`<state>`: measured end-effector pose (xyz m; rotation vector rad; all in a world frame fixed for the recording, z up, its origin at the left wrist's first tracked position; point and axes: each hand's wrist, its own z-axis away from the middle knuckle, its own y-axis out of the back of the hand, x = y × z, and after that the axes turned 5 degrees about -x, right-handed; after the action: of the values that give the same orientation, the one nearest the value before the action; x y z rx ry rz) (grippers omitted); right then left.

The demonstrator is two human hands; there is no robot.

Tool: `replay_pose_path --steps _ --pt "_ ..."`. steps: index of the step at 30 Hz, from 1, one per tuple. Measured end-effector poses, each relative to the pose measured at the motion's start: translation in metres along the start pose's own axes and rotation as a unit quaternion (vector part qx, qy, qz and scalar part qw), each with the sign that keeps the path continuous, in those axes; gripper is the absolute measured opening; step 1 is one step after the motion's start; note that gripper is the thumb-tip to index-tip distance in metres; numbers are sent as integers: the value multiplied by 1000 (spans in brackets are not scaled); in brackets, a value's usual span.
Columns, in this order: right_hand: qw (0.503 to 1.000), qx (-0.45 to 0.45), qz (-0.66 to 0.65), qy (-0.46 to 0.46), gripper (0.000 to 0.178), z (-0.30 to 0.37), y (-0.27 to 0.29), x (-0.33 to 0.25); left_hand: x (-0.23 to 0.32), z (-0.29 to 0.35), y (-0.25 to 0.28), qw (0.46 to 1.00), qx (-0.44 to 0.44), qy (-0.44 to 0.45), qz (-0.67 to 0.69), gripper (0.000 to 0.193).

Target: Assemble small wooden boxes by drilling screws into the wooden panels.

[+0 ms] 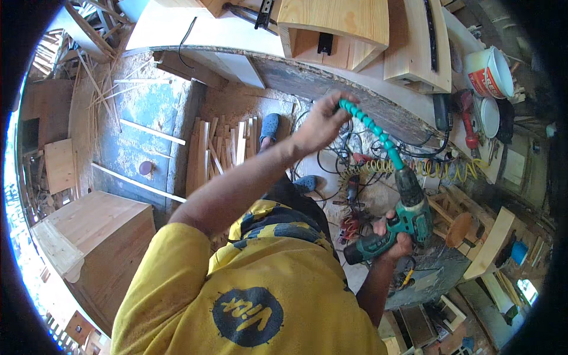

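A green cordless drill (416, 220) is gripped around its handle by my right hand (397, 241), out to the right of my body. From its chuck, a green segmented flexible shaft (376, 131) curves up and to the left. My left hand (322, 121) is closed on the shaft's far end, with the fingers wrapped around it; the tip is mostly hidden in the hand. Just beyond that hand is the edge of a workbench (236, 36), where a pale wooden drawer box (334, 21) stands with a black metal slide piece beside it.
More wooden boxes with a black rail (417, 53) and a white bucket (491, 72) stand on the bench. Black cables and a yellow coiled hose (438, 170) lie below it. Wood strips (225, 148) cover part of the floor; a wooden cabinet (97, 236) stands left.
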<state>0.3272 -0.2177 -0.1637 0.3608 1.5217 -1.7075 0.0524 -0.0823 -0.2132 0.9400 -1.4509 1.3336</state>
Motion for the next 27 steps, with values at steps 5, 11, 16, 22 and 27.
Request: replay_pose_path --steps 5,11,16,22,27 --pt "998 -35 46 -34 62 -45 -7 12 26 -56 57 872 -23 -107 -478 25" --pt "998 -20 61 21 64 -110 -41 12 24 -91 84 839 63 -108 -530 18" --pt "994 -39 89 49 63 -149 -50 5 11 -124 99 953 57 -133 -267 13" --pt "997 -74 30 12 58 -163 -40 12 -37 -157 133 731 96 -144 -659 8" --pt "996 -79 25 23 58 -167 -37 14 -23 -150 113 934 109 -103 -325 13"
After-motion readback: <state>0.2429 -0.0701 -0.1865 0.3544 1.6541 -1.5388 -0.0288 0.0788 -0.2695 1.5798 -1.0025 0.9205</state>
